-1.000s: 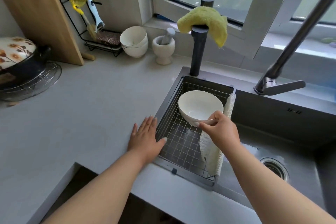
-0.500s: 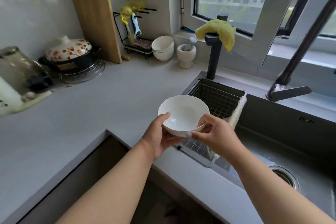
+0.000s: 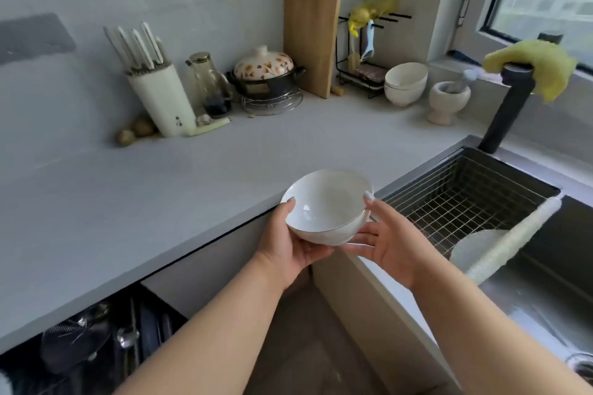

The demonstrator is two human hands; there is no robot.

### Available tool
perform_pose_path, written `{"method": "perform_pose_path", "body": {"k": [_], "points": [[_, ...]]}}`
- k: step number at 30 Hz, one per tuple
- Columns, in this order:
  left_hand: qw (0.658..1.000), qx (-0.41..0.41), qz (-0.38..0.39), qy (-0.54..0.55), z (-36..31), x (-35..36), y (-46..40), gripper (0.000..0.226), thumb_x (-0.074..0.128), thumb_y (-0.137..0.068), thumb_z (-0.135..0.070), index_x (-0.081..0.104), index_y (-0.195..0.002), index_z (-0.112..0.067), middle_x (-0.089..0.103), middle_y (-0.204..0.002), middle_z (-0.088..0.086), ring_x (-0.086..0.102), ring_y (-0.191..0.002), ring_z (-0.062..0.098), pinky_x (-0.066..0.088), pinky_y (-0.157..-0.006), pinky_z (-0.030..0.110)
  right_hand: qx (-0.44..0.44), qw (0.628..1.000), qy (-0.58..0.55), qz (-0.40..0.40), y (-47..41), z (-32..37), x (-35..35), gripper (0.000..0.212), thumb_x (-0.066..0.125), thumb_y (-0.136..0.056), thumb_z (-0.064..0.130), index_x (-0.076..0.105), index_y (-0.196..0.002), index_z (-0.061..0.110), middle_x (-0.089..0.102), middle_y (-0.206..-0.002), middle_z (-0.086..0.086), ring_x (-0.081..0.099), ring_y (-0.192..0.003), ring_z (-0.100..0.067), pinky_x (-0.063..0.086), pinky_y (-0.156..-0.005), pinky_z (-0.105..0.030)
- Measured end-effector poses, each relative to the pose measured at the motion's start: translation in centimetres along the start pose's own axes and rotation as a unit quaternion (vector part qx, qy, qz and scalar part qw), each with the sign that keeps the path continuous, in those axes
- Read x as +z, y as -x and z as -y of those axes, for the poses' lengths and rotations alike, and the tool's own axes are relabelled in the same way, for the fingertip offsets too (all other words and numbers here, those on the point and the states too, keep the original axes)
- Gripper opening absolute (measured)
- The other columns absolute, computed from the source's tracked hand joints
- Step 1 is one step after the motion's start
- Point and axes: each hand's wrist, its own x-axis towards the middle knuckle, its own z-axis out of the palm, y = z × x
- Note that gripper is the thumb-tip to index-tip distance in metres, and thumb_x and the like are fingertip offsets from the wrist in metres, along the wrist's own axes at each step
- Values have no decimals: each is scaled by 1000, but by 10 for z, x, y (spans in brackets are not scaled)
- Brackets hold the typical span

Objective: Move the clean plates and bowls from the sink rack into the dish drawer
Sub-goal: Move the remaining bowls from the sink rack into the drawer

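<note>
Above the front edge of the grey countertop [image 3: 160,202], just left of the wire sink rack [image 3: 455,202], a round white ceramic bowl [image 3: 324,205] is gripped upright by both hands, left hand [image 3: 288,247] cupping its left underside, right hand [image 3: 388,244] curled round its right rim.

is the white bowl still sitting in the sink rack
No, the bowl is held up off the rack, gripped by the left hand and the right hand over the counter edge.
</note>
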Motion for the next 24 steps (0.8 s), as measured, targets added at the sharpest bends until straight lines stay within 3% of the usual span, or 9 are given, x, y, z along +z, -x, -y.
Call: {"method": "perform_pose_path", "body": {"k": [5, 10, 18, 20, 24], "points": [[998, 29, -44, -23, -11, -54, 24, 40, 42, -95, -48, 58, -114, -17, 68, -99, 14, 67, -76, 31, 54, -60, 36, 14, 1000, -4, 13, -5, -18, 53, 32, 58, -88, 31, 57, -112, 9, 66, -88, -24, 68, -75, -32, 57, -72, -41], [996, 24, -89, -17, -16, -124, 57, 40, 41, -96, -46, 55, -118, -16, 67, -104, 17, 67, -76, 33, 54, -61, 38, 38, 999, 35, 17, -5, -51, 120, 24, 56, -89, 29, 58, -103, 9, 62, -87, -23, 65, -72, -31, 55, -76, -43], [974, 35, -212, -67, -19, -270, 125, 42, 38, -101, -46, 58, -112, -10, 70, -85, 16, 69, -69, 26, 56, -64, 37, 75, 987, 131, 54, 13, -124, 247, 17, 55, -90, 26, 59, -95, 10, 63, -78, -19, 63, -69, -29, 55, -72, -42], [962, 42, -252, -93, -17, -310, 142, 46, 36, -102, -45, 61, -111, -7, 69, -90, 15, 67, -76, 25, 56, -72, 38, 72, 982, 161, 62, 17, -145, 277, 10, 55, -91, 23, 59, -89, 14, 64, -75, -15, 64, -67, -27, 55, -68, -39], [920, 50, -330, -206, -11, -385, 178, 49, 29, -100, -55, 60, -113, -19, 65, -109, 4, 60, -102, 20, 46, -96, 43, 88, 964, 230, 94, 16, -191, 321, 13, 58, -90, 26, 61, -92, 13, 66, -96, -20, 66, -86, -34, 58, -75, -43]]}}
